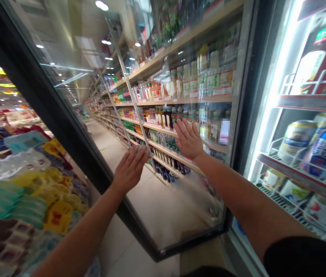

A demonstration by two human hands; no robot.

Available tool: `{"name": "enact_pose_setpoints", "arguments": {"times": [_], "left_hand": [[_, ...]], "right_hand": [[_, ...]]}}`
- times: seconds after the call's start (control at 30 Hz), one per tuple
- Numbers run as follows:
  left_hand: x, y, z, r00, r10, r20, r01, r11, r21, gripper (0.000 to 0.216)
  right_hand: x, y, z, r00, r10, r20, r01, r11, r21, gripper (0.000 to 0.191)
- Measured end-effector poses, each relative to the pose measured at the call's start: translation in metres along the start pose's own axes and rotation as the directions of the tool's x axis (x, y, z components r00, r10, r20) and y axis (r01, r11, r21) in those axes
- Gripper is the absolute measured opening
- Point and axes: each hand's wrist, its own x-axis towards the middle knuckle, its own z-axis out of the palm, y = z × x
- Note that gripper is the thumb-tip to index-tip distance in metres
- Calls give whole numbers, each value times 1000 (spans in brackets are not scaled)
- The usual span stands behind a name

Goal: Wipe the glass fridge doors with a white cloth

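A tall glass door (163, 215) with a dark frame stands swung out from a lit drinks cooler. My right hand (188, 139) lies open against the glass, palm forward and fingers stretched. Lower and to the left, my left hand (131, 167) is at the same pane, its fingers close together and bent toward the glass. A small pale patch shows at the left fingertips; whether it is something held or a reflection I cannot make out. A small white label (224, 130) sits on the pane's right side.
Cans (297, 139) and bottles stand on the cooler's wire shelves (301, 175) at right. Through the glass appear long shelves of bottles (192, 80) and an aisle floor (93, 138). Bagged goods (33, 192) are piled left, beyond the door frame (65, 104).
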Motion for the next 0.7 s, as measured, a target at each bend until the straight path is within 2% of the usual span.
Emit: {"name": "enact_pose_setpoints", "arguments": {"times": [0.07,0.13,0.2,0.27,0.3,0.33,0.4,0.43,0.47,0.53,0.6,0.67,0.7], "left_hand": [[24,-20,-15,988,-137,-72,138,990,9,65],[50,-34,-27,949,-287,-133,293,956,28,63],[67,-32,-27,901,-397,-176,405,914,13,62],[71,-12,-17,906,-390,-166,394,919,-15,63],[69,1,-10,937,-324,-133,323,946,-26,62],[67,13,-3,978,-195,-76,192,980,-47,61],[66,25,4,1000,-30,-6,29,997,-69,58],[69,23,3,1000,2,3,-2,998,-70,58],[75,16,0,1000,-15,-7,15,998,-59,58],[92,-6,-12,990,-124,-68,122,992,-33,60],[108,-25,-21,952,-269,-148,270,963,-16,62],[115,-26,-20,914,-347,-210,351,936,-18,63],[115,-20,-16,918,-330,-221,334,942,-21,63]], "right_hand": [[0,0,0,1000,-4,-14,4,1000,-12,58],[0,0,-1,1000,1,-22,-2,1000,-13,58],[0,0,-1,1000,12,-15,-12,1000,4,58],[0,0,-1,1000,24,6,-25,999,31,58],[0,0,-2,999,30,17,-31,999,45,58],[0,0,-2,999,33,27,-34,998,57,58],[0,0,-2,999,33,30,-35,997,70,58],[0,0,-2,999,30,27,-32,997,72,58],[0,0,-2,999,26,23,-28,997,72,58],[0,-1,-3,1000,24,19,-25,997,72,58],[0,-1,-3,999,25,22,-26,997,73,58],[0,-1,-3,1000,22,19,-23,997,72,58],[0,-1,-3,1000,16,12,-17,998,68,58]]}}
